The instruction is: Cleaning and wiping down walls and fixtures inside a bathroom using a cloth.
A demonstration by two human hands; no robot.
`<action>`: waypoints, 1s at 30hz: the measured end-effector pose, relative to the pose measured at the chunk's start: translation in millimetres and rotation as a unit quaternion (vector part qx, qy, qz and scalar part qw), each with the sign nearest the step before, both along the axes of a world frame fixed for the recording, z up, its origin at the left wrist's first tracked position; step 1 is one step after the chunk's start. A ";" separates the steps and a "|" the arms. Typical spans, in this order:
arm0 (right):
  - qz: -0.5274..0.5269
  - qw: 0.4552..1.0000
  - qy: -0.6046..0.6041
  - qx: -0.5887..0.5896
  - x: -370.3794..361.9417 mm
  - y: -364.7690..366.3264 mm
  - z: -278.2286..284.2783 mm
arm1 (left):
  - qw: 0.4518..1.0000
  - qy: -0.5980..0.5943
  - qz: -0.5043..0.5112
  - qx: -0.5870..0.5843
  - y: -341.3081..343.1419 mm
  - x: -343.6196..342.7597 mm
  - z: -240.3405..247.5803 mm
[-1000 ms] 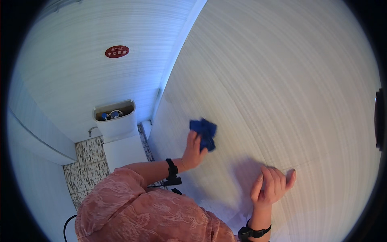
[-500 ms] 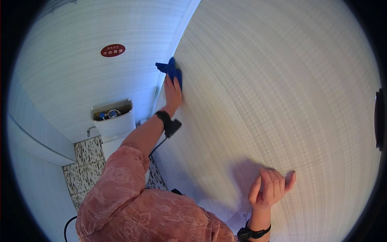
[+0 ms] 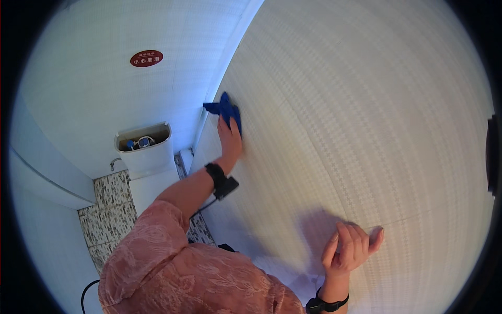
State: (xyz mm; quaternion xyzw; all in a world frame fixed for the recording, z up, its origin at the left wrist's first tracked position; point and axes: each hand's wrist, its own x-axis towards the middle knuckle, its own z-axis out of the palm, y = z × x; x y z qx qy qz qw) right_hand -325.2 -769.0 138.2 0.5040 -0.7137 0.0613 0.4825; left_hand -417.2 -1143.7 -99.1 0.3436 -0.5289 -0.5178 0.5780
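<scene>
Blue cloth (image 3: 225, 109), partly hidden, under left hand (image 3: 229, 142)

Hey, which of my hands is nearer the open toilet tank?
Left. Your left hand is right of the tank in the picture, holding the blue cloth; your right hand is lower and much farther right, by the pale wall.

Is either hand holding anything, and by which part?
The left hand holds a crumpled blue cloth by its lower part, against the pale patterned wall; the loosely curled right hand holds nothing visible.
</scene>
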 end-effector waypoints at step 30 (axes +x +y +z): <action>0.012 0.999 -0.025 0.033 3.1 -5.9 -6.4 | 0.992 0.013 -0.044 0.119 103.3 28.6 -54.2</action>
